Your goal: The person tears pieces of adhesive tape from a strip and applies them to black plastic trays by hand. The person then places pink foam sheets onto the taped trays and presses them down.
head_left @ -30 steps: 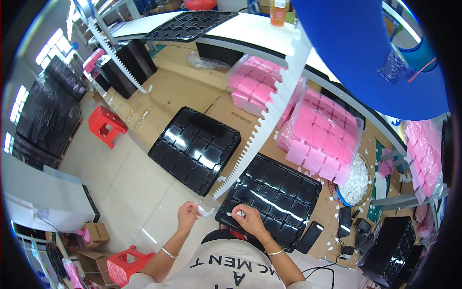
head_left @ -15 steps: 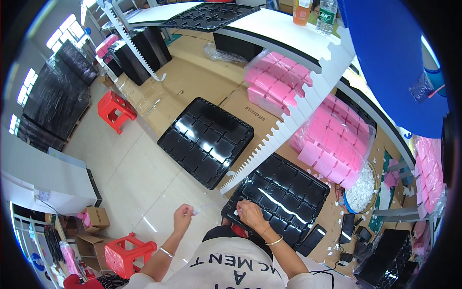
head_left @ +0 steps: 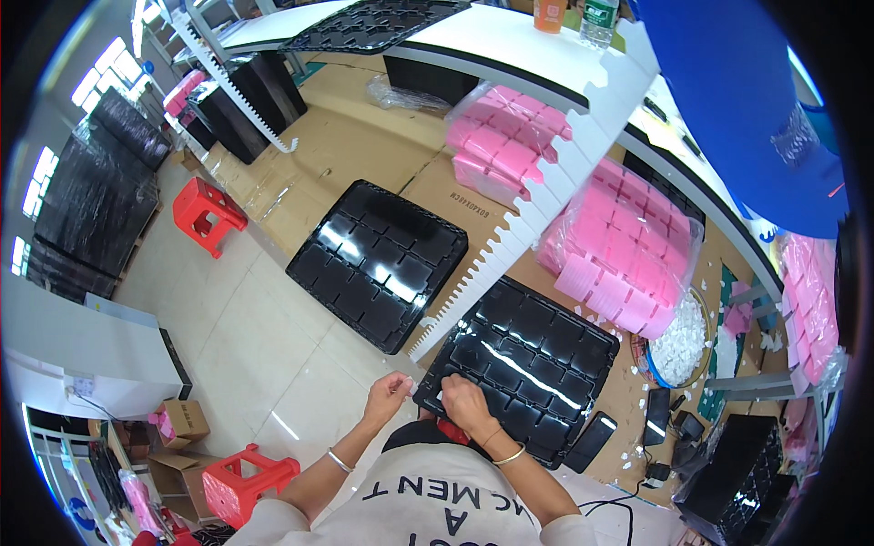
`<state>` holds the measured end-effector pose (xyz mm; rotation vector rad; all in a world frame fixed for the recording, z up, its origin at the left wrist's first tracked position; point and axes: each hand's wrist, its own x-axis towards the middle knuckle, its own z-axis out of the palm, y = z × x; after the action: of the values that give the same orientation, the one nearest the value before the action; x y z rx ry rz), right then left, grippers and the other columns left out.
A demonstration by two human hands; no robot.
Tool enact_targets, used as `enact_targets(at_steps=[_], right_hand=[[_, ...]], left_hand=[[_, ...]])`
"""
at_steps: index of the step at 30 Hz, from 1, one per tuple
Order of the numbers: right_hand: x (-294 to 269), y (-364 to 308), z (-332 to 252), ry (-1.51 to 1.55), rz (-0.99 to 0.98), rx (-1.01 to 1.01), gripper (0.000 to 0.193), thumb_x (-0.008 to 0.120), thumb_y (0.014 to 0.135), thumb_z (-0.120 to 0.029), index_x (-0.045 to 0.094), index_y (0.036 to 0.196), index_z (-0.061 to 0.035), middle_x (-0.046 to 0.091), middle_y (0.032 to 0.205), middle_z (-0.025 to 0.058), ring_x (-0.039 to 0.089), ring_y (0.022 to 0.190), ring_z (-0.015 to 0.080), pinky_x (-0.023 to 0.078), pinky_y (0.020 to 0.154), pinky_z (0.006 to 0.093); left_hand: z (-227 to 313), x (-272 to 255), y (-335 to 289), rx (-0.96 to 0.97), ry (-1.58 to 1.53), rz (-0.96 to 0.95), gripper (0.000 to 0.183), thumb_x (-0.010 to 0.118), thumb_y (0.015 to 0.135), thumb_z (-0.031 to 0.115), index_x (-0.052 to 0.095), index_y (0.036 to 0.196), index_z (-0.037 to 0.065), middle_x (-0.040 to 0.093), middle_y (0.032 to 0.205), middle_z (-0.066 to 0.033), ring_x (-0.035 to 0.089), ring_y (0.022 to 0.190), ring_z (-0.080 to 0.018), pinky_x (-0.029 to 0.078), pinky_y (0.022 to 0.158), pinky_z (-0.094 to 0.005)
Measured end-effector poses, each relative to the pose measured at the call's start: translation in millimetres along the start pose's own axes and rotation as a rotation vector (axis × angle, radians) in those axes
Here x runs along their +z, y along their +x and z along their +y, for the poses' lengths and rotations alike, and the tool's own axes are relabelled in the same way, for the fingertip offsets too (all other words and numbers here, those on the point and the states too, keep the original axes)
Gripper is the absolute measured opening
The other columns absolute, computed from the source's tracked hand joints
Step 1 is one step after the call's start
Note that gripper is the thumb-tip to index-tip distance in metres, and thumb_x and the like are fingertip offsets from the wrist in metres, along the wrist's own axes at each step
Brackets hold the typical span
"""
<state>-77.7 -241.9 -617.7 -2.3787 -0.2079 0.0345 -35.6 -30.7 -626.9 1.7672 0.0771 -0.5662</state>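
I read the near tray (head_left: 546, 337) as glossy black, gridded in squares; foam pieces (head_left: 628, 218) pink; scraps (head_left: 676, 344) white; stools (head_left: 198, 197) red; desk (head_left: 510, 35) white, black along near edge.

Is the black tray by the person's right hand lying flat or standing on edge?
Lying flat: the black tray shows its broad gridded face upward, with the right hand over its near corner.
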Motion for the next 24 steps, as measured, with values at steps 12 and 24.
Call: enact_targets(at_steps=[12, 24], right_hand=[[-54.5, -16.8, 7.2, 0.836, -0.083, 0.291, 0.007, 0.057, 0.094, -0.008, 0.056, 0.091, -0.0017, 0.066, 0.089, 0.0072, 0.061, 0.074, 0.0147, 0.051, 0.066, 0.0283], [-87.0, -28.9, -31.9, 0.978, 0.086, 0.297, 0.018, 0.064, 0.098, -0.019, 0.065, 0.106, -0.0032, 0.065, 0.093, 0.0018, 0.058, 0.079, 0.0073, 0.051, 0.068, 0.0235]], left_hand=[[69.2, -18.9, -5.0, 0.137, -0.039, 0.153, 0.018, 0.055, 0.103, 0.021, 0.058, 0.101, 0.004, 0.067, 0.083, -0.0038, 0.062, 0.072, -0.0093, 0.05, 0.067, -0.0242], [120.5, 27.0, -7.5, -0.028, -0.251, -0.24, 0.021, 0.055, 0.103, 0.024, 0.056, 0.101, 0.003, 0.068, 0.081, -0.0082, 0.066, 0.067, -0.0133, 0.056, 0.064, -0.0266]])
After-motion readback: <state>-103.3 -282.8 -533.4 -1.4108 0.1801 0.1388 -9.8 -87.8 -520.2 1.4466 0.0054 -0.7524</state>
